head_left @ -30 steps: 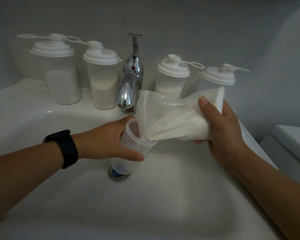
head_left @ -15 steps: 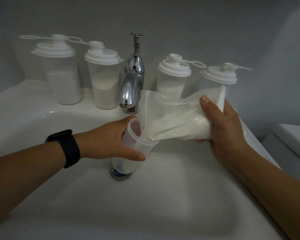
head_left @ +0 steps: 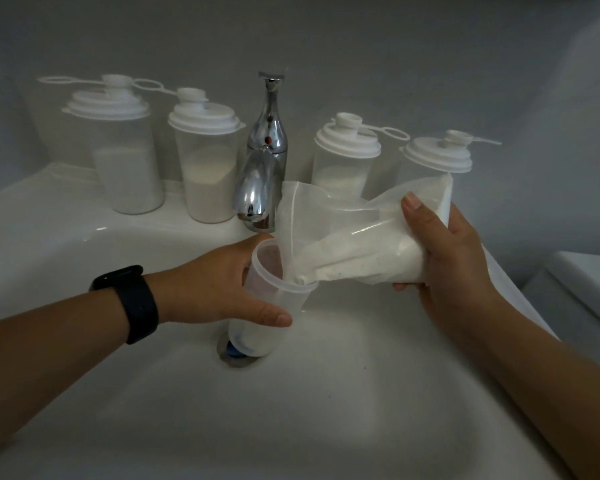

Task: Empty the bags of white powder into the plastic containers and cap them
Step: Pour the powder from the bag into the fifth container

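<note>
My left hand grips an open, lidless plastic container tilted to the right over the sink drain, with some white powder at its bottom. A clear bag of white powder is held by my right hand, tipped with its open mouth resting inside the container's rim. Several capped containers stand along the sink's back ledge: two on the left and two on the right, each partly filled with powder.
A chrome tap stands at the back centre, its spout just behind the bag. The white sink basin lies beneath, with a drain under the container. A white toilet tank sits at the right.
The bag has risen slightly at its closed end, and a little more powder lies at the container's bottom. Both hands stay nearly in place.
</note>
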`<action>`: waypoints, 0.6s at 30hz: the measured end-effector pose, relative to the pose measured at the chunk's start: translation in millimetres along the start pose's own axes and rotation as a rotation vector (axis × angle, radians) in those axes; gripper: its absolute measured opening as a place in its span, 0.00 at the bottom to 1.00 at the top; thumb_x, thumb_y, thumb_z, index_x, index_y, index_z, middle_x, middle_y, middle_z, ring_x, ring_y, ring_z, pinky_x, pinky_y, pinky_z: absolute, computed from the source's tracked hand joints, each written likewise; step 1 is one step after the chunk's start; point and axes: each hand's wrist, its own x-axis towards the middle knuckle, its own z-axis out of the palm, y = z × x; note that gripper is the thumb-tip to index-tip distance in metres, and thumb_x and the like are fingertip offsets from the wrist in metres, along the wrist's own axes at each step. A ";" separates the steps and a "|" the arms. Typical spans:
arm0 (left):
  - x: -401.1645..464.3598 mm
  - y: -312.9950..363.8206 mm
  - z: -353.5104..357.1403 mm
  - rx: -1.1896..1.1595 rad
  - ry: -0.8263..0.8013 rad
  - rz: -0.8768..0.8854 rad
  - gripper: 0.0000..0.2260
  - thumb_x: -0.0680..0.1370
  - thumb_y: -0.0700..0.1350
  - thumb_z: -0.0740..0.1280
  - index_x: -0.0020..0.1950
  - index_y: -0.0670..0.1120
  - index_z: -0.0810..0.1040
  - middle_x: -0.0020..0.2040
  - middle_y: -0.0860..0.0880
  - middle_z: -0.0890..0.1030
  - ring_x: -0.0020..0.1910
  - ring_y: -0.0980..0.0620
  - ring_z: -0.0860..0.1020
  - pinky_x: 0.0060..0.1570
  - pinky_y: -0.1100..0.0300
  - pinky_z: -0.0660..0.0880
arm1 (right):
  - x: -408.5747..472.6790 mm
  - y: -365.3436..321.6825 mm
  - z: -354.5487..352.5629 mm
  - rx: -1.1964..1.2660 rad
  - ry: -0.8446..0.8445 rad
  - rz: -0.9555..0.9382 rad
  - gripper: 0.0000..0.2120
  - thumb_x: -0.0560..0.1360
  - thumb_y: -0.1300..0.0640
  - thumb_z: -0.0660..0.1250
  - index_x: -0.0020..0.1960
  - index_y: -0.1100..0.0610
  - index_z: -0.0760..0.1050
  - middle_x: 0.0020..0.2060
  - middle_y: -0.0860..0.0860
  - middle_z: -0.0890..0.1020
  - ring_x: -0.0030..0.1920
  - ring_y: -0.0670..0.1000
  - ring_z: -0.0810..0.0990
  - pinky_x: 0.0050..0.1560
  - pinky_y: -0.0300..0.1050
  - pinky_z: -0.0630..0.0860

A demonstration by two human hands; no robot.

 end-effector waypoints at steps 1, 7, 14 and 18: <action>0.2 -0.2 -0.3 0.001 0.003 -0.001 0.40 0.66 0.55 0.81 0.71 0.68 0.64 0.66 0.73 0.73 0.66 0.70 0.73 0.59 0.76 0.71 | -0.1 0.7 0.6 0.002 -0.002 -0.001 0.18 0.73 0.43 0.68 0.57 0.52 0.77 0.43 0.54 0.85 0.39 0.55 0.85 0.24 0.44 0.74; -1.0 0.1 -0.9 -0.014 0.012 -0.009 0.40 0.65 0.54 0.81 0.72 0.66 0.65 0.65 0.73 0.75 0.66 0.70 0.73 0.59 0.75 0.72 | 0.0 3.2 3.6 0.003 0.001 0.004 0.16 0.72 0.43 0.69 0.55 0.51 0.78 0.42 0.54 0.85 0.38 0.55 0.85 0.24 0.43 0.74; -0.6 0.6 -0.7 -0.015 -0.004 -0.012 0.40 0.66 0.55 0.81 0.73 0.64 0.65 0.66 0.72 0.75 0.66 0.69 0.74 0.59 0.74 0.73 | 0.4 2.0 2.2 -0.002 0.001 -0.010 0.17 0.73 0.43 0.69 0.56 0.52 0.77 0.43 0.55 0.85 0.38 0.56 0.84 0.24 0.44 0.74; -0.7 0.1 -0.1 -0.002 -0.001 -0.006 0.40 0.65 0.56 0.81 0.73 0.65 0.65 0.66 0.72 0.74 0.66 0.69 0.73 0.60 0.73 0.73 | -0.3 0.7 2.5 -0.017 0.002 -0.015 0.16 0.73 0.43 0.69 0.55 0.52 0.78 0.41 0.54 0.85 0.37 0.55 0.84 0.23 0.44 0.74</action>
